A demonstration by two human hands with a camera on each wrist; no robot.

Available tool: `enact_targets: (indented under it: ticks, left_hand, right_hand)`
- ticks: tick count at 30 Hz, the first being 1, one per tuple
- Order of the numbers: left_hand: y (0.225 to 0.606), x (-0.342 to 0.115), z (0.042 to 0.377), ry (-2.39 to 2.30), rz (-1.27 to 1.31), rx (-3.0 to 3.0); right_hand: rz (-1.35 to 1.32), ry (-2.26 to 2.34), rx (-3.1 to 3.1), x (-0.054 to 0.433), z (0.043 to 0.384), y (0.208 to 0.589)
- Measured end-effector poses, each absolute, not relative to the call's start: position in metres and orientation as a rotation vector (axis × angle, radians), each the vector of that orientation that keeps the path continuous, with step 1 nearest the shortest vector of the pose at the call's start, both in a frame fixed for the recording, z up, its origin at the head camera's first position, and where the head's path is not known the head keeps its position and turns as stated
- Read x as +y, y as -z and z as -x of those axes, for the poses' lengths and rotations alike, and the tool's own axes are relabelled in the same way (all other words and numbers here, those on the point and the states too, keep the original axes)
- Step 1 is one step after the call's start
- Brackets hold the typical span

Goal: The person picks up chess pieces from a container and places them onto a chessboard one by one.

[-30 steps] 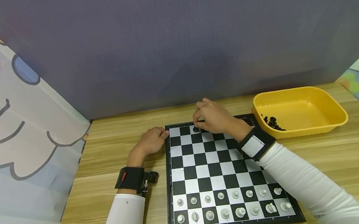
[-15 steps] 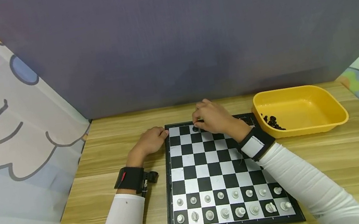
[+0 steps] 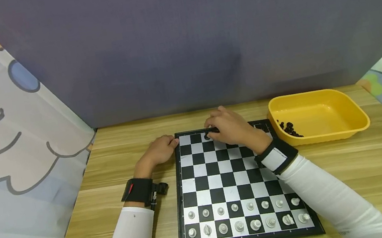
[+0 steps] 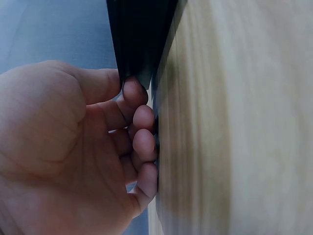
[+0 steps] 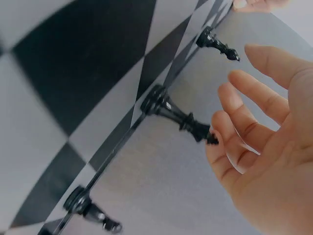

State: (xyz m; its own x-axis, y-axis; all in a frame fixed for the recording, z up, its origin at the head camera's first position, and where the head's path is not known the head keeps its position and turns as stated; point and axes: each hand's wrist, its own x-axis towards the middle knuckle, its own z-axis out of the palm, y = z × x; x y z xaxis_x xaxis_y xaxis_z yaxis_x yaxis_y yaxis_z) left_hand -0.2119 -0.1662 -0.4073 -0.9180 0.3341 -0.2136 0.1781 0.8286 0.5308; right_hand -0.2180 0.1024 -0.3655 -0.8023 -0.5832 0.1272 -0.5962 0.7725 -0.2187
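My left hand [image 3: 159, 149] pinches the far-left edge of the black-framed chessboard [image 3: 209, 182], thumb on one face and index finger on the other, as the left wrist view [image 4: 73, 142] shows. Over the far row is my right hand [image 3: 229, 126], its thumb and fingers spread apart and holding nothing. Just off its thumb tip stands a black bishop [image 5: 217, 44] on the board. A taller crowned black chess piece [image 5: 181, 115] and another black piece [image 5: 93, 210] stand in the same row, mostly hidden by the right hand in the head view.
To the right of the board sits a yellow tray [image 3: 325, 138] with several black chess pieces [image 3: 290, 129] in its left end. White chess pieces [image 3: 234, 207] stand in two rows along the near side. A grey panel [image 3: 178, 45] rises behind the table.
My right hand has let go of the black bishop, its fingers parting and the wrist shifting slightly right. My left hand stays on the board's edge.
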Motion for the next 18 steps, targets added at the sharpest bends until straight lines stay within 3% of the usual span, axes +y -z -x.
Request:
enact_targets:
  ticks: [18]
  left_hand:
    - [0.408, -0.171, 0.211, -0.759, -0.385, 2.713]
  right_hand:
    - [-0.583, -0.693, -2.848, 0.186, 0.198, 0.348]
